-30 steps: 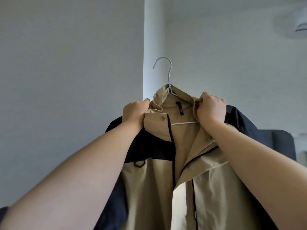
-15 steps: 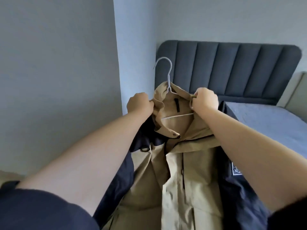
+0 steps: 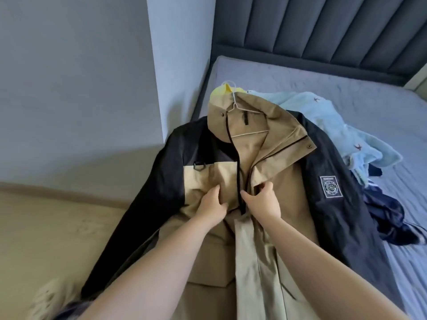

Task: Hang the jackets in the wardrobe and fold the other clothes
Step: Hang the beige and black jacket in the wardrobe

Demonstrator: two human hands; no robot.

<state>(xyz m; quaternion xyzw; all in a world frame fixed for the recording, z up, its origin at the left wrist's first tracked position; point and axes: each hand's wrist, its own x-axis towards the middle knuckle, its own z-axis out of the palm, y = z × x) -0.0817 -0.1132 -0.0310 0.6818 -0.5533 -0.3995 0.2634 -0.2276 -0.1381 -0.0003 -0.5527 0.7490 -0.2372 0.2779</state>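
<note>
Tan and navy, the nylon shell jacket (image 3: 265, 181) lies front-up across the corner of the grey-sheeted bed (image 3: 346, 88), already threaded on a thin white wire hanger (image 3: 240, 112) at its collar. The left hand (image 3: 211, 207) pinches the left front panel beside the black zip, and the right hand (image 3: 263, 204) grips the opposite flap. The step in hand looks like closing the front: best to line both zip edges up flat, keep the hanger seated in the shoulders, and avoid dragging the pale blue garment (image 3: 328, 125) behind.
</note>
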